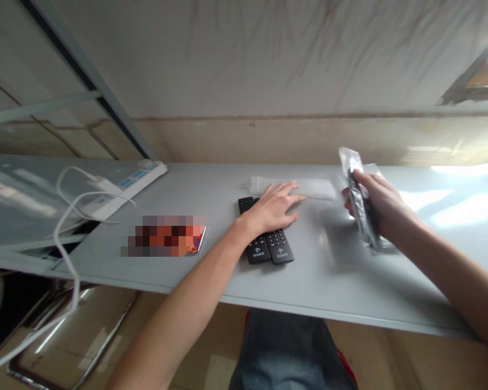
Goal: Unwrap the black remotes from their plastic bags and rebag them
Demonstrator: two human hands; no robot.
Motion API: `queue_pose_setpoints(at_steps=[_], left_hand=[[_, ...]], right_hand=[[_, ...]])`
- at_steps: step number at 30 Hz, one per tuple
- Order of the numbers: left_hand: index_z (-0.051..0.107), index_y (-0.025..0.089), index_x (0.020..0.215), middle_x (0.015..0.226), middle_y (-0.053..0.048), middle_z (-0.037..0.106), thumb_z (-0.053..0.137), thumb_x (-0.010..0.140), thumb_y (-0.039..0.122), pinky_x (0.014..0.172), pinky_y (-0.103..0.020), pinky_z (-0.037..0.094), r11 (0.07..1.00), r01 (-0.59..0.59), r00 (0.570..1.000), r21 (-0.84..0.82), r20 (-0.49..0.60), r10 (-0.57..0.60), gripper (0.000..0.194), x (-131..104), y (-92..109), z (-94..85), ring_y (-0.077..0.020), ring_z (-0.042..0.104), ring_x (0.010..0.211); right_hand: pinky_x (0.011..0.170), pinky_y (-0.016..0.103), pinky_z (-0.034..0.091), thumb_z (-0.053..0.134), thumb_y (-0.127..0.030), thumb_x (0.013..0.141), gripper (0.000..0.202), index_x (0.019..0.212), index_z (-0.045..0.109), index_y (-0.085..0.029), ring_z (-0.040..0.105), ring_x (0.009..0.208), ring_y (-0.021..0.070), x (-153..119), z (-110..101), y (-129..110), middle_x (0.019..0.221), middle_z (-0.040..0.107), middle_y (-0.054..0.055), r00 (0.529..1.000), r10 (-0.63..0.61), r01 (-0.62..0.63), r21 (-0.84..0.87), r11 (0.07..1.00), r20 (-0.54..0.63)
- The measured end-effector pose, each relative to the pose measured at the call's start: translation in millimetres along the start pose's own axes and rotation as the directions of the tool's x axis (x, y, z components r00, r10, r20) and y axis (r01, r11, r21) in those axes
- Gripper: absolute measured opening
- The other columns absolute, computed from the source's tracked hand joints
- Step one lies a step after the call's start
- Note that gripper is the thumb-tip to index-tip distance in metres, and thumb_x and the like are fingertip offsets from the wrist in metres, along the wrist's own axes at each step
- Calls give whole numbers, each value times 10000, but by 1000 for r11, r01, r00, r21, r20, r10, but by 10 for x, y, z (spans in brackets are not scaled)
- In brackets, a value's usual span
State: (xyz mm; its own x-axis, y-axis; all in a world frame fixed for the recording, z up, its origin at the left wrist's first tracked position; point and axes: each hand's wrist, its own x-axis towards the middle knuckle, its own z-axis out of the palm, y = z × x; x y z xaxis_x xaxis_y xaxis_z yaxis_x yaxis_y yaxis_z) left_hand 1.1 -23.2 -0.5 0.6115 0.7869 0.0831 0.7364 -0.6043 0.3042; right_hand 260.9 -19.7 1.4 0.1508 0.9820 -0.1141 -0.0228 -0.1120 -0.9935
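Note:
Two black remote controls (280,252) lie side by side on the grey table (211,281). My left hand (277,207) is stretched over their far ends with its fingers spread, hiding part of them; whether it presses on them I cannot tell. Just beyond its fingertips lies a flat clear plastic bag (318,188). Farther right, my right hand (381,199) is closed around a dark remote control in a clear plastic bag (361,212), raised above the tabletop and tilted. Blur and the wrapping hide its details.
On the left lies a flat object with a pixelated orange face (195,238), perhaps a phone. A white power strip (126,189) with a white cable (61,233) stands by a metal frame at the left. A wall (236,138) runs along the back edge.

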Motion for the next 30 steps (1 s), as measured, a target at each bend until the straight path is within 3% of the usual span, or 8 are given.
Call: queue_pose_setpoints(at_steps=[4,7,10,14,16,23,30], left_hand=[[615,240,1543,1792,-116,348,581,1083,260,1382,-623,153,1000,25,998,-15,64,-24,461,-3,7,-21,-278,218,1708],[581,245,1574,1786,-105,367,549,1087,261,1380,-597,192,999,24,996,-25,82,-22,488,0,-17,-7,-266,250,1700],[567,236,1584,1770,-110,398,528,1090,276,1362,-561,266,1000,5,996,-24,84,-3,497,8,-53,17,-270,343,1664],[573,239,1574,1753,-97,432,515,1086,279,1350,-534,301,1000,-16,998,-7,68,16,493,21,-91,45,-271,371,1650],[577,241,1570,1748,-90,442,507,1086,275,1350,-534,304,1000,-23,998,1,66,23,490,24,-97,50,-275,368,1651],[566,223,1587,1758,-104,423,511,1089,272,1357,-519,295,1000,-15,997,-6,82,15,504,25,-84,25,-274,354,1658],[597,237,1559,1745,-87,447,527,1074,246,1364,-509,291,1000,-18,998,-18,65,20,490,14,-67,-7,-261,364,1654]], right_hand=[[496,326,491,917,-507,726,764,1369,563,-296,599,596,207,85,-51,0,772,635,-25,991,-122,135,-312,940,62],[625,379,539,819,-384,750,870,1542,498,-221,648,703,257,144,-82,33,824,676,19,948,-295,302,-616,727,116],[798,455,573,716,-360,795,864,1596,482,-134,709,888,335,146,-86,68,998,734,127,907,-379,363,-792,490,182],[1002,533,548,614,-370,876,846,1651,397,-107,688,1200,423,121,-89,106,1353,679,241,848,-457,440,-837,326,269],[1039,571,535,587,-366,900,852,1677,350,-110,661,1257,445,112,-92,118,1434,626,263,831,-477,451,-849,275,287],[1005,588,557,494,-312,983,827,1748,234,-138,693,1121,401,70,-76,128,1386,591,257,830,-440,447,-881,156,344],[1059,574,560,440,-249,1005,716,1711,337,-181,657,1221,393,149,-141,239,1420,555,244,755,-457,557,-828,70,470]])
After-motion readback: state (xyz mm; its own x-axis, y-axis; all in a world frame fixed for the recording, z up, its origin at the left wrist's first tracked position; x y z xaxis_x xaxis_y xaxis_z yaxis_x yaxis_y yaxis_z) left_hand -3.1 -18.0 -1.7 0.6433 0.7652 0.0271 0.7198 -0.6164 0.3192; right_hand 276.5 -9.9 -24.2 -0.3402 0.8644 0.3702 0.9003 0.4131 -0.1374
